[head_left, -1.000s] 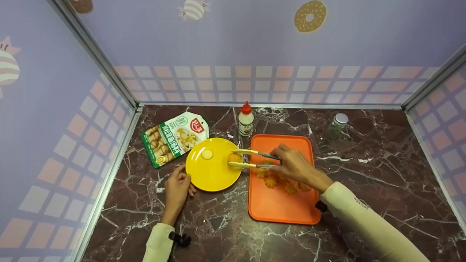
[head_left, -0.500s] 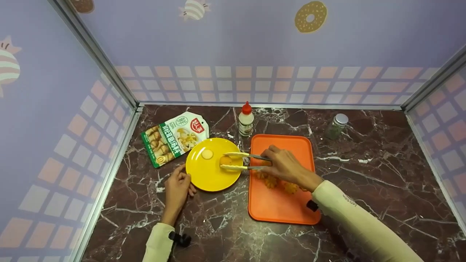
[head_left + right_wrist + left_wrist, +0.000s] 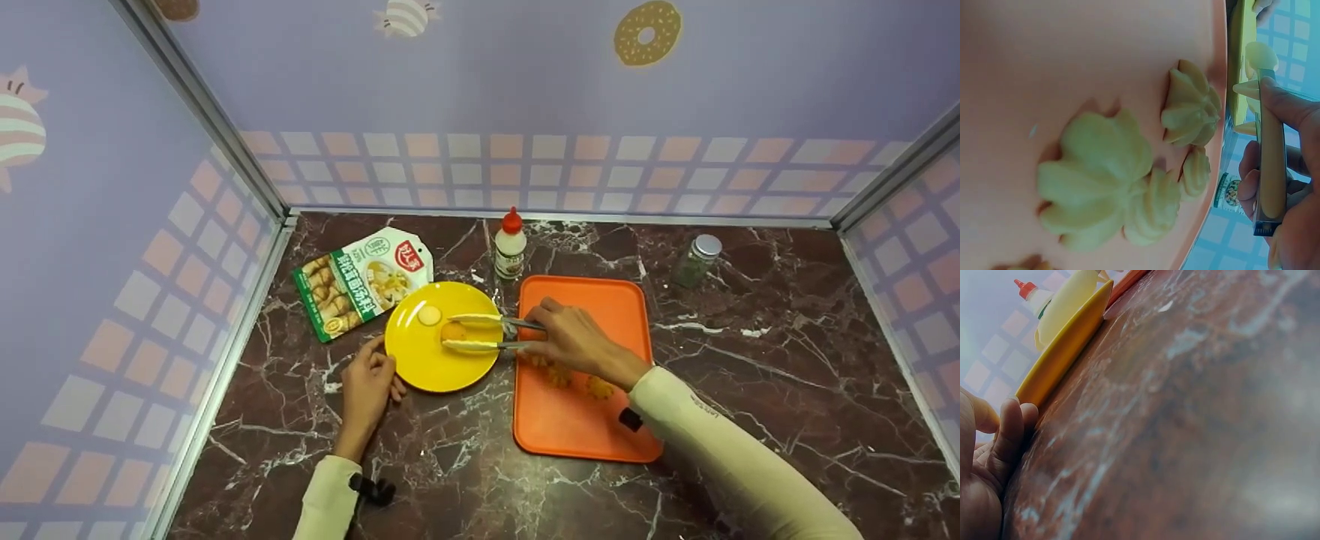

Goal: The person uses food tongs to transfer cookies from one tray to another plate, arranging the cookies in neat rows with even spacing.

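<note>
My right hand (image 3: 574,337) grips a pair of tongs (image 3: 517,322) above the left edge of the orange tray (image 3: 577,431). Between the tong tips, over the yellow plate (image 3: 442,375), is a round golden cookie (image 3: 454,331). A small pale round piece (image 3: 429,315) lies on the plate to the left of it. My left hand (image 3: 367,382) rests by the plate's left rim, its loosely bent fingers touching the edge. Several swirl-shaped cookies (image 3: 1098,180) lie on the tray, partly hidden under my right hand in the head view.
A green and white food pouch (image 3: 364,281) lies behind the plate at the left. A red-capped squeeze bottle (image 3: 511,247) stands behind plate and tray. At the right is a glass jar (image 3: 696,262) with a silver lid. Walls enclose the marble-patterned table.
My right hand has moved left with the tongs, carrying the golden cookie from the plate's right edge further over the plate. My left hand has stayed at the rim.
</note>
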`<state>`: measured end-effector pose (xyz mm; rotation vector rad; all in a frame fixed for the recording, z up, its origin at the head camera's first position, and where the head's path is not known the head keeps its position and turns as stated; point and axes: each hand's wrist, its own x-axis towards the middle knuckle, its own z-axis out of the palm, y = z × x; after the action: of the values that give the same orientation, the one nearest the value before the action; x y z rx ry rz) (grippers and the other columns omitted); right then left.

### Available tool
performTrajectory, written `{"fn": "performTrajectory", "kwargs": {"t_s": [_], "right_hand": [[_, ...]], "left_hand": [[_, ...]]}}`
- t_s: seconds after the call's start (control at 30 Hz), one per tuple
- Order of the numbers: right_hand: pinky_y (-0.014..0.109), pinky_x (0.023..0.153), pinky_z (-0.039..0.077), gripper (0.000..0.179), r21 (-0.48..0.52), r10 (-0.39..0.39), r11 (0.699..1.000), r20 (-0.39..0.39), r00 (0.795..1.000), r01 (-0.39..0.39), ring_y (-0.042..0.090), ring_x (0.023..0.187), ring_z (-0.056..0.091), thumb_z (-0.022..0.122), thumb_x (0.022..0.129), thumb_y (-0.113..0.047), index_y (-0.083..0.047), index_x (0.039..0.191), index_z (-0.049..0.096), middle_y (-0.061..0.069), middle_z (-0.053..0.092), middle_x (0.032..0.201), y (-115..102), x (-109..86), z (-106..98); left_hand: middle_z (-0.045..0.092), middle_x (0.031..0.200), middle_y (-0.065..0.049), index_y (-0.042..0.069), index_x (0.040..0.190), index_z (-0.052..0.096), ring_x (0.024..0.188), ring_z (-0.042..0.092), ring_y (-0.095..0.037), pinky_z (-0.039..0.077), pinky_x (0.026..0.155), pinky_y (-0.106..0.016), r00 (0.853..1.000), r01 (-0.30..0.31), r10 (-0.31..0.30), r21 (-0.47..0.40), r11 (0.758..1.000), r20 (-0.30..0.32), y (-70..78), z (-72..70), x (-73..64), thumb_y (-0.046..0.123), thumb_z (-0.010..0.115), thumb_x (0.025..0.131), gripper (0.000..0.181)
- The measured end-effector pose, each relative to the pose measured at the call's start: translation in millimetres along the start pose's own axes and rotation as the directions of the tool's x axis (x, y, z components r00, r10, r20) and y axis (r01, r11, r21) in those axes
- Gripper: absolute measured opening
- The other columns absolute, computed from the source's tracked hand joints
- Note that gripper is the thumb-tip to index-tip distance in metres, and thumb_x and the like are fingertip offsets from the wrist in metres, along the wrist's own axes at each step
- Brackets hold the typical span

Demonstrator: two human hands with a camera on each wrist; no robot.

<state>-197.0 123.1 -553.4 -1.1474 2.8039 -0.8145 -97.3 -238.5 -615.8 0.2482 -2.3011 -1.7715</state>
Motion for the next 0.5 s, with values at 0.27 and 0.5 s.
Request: {"fn": "performTrajectory", "kwargs": {"t_s": [0.27, 0.5], "right_hand": [[0.038, 0.059, 0.051, 0.046, -0.008, -0.032, 0.999, 0.0, 0.999, 0.032, 0.015, 0.068, 0.051, 0.092, 0.092, -0.038, -0.004, 0.117, 0.076, 0.005, 0.06, 0.097, -3, 8.3, 7], [0.041, 0.061, 0.054, 0.048, 0.0, -0.025, 1.0, 0.009, 1.0, 0.025, 0.018, 0.069, 0.053, 0.093, 0.091, -0.039, -0.004, 0.121, 0.078, 0.007, 0.062, 0.098, -8, 13.9, 11]], "left_hand": [[0.071, 0.087, -0.019, -0.004, 0.154, 0.057, 0.047, 0.063, -0.019, 0.054, 0.039, -0.029, 1.0, 0.005, -0.005, -0.011, 1.0, 0.002, -1.1, 0.3, 0.2, 0.003, 0.061, 0.111, 0.044], [0.071, 0.087, -0.02, -0.005, 0.154, 0.057, 0.047, 0.063, -0.019, 0.054, 0.039, -0.029, 1.0, 0.009, -0.009, -0.004, 1.0, 0.007, -3.0, 0.7, 0.9, 0.002, 0.06, 0.111, 0.044]]}}
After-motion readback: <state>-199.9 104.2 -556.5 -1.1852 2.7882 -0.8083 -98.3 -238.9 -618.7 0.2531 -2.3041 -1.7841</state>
